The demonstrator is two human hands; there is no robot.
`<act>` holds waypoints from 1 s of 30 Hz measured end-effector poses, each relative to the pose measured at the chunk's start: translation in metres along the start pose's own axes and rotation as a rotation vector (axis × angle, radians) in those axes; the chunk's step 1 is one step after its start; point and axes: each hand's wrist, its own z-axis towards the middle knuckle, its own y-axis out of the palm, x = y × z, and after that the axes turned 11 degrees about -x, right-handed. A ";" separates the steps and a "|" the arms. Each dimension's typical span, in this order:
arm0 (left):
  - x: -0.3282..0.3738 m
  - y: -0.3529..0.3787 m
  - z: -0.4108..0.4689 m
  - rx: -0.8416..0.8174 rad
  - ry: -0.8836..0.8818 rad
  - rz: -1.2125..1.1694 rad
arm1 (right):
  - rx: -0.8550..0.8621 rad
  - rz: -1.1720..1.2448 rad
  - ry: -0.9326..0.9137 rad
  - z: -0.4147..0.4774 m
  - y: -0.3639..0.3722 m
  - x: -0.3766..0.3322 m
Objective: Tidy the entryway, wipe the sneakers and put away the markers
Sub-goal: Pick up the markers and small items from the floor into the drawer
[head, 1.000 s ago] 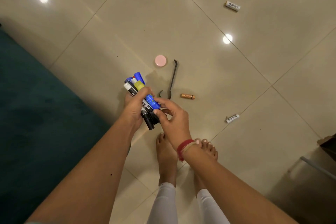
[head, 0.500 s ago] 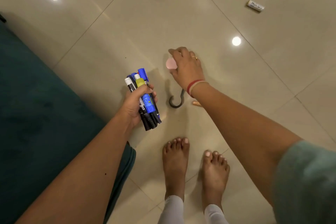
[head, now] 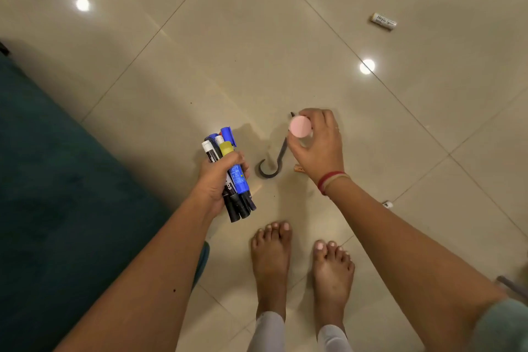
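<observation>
markers (head: 238,177): whole bunch of them, bundled in one fist and held over the tiles, between the rug and the hook
marker look: the one out front has a blue barrel with a printed label and a blue clip cap. Next to it there's a yellow cap and a white-ended one with a black band. The rest are black barrels poking out below the fist, with white lettering I can't quite read.
left grip (head: 217,180): fingers wrapped tight round the middle of the marker bunch, caps pointing away from the person, butt ends back toward the feet
right grip (head: 320,146): thumb and fingertips pinching a pink round thing (head: 300,126), flat face toward the camera. Honestly can't tell what it is.
hook (head: 268,171): dark metal, lying on the floor between the two hands, curled end nearer the feet, top of the shaft partly behind the right grip
orange bit (head: 299,168): small and mostly hidden by the right wrist
white tube (head: 383,21): on the floor, well apart, far right
floor (head: 228,51): glossy beige tiles showing two light spots
rug (head: 57,180): dark teal, all along the left
feet (head: 271,254): bare, on the tiles
</observation>
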 end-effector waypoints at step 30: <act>0.139 0.210 -0.390 -0.420 -0.282 0.538 | 0.642 0.790 0.668 -0.376 -0.300 -0.236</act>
